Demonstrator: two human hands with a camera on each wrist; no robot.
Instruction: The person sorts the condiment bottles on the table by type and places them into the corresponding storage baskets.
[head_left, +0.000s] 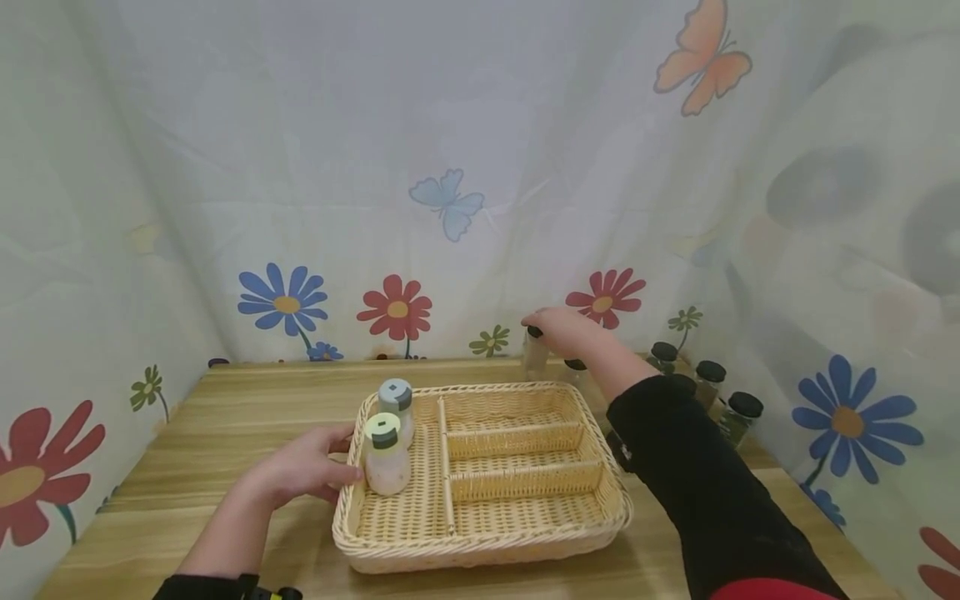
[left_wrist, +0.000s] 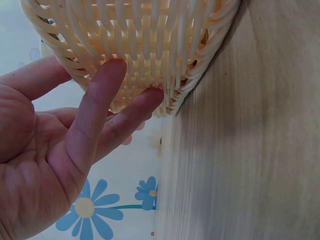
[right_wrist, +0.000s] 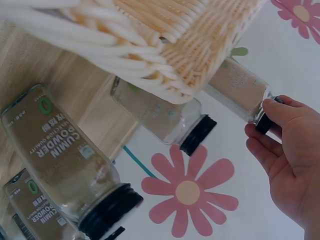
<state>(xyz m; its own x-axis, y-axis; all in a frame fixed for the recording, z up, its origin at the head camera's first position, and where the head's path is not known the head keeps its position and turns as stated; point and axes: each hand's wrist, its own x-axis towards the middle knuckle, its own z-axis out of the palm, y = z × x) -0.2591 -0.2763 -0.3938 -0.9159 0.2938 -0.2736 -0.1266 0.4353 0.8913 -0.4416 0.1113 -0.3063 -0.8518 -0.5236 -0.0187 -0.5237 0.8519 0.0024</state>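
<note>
A woven basket (head_left: 480, 554) with dividers sits on the table. Two shakers, one with a yellow-green lid (head_left: 387, 458) and one with a grey-blue lid (head_left: 397, 400), stand in its left compartment. My left hand (head_left: 311, 467) holds the basket's left side, thumb at the rim and fingertips (left_wrist: 150, 100) against the outer wall. Behind the basket, my right hand (head_left: 562, 329) pinches the black cap of a glass spice jar (right_wrist: 240, 90). That jar is upright. Another black-capped jar (right_wrist: 160, 115) stands beside it, nearer the basket corner.
Several black-capped jars stand right of the basket, among them a cumin powder jar (right_wrist: 62, 150) and a jar of green contents (head_left: 738, 417). My right sleeve (head_left: 705, 475) passes over the basket's right side. A flowered curtain (head_left: 480, 108) surrounds the wooden table (head_left: 187, 450).
</note>
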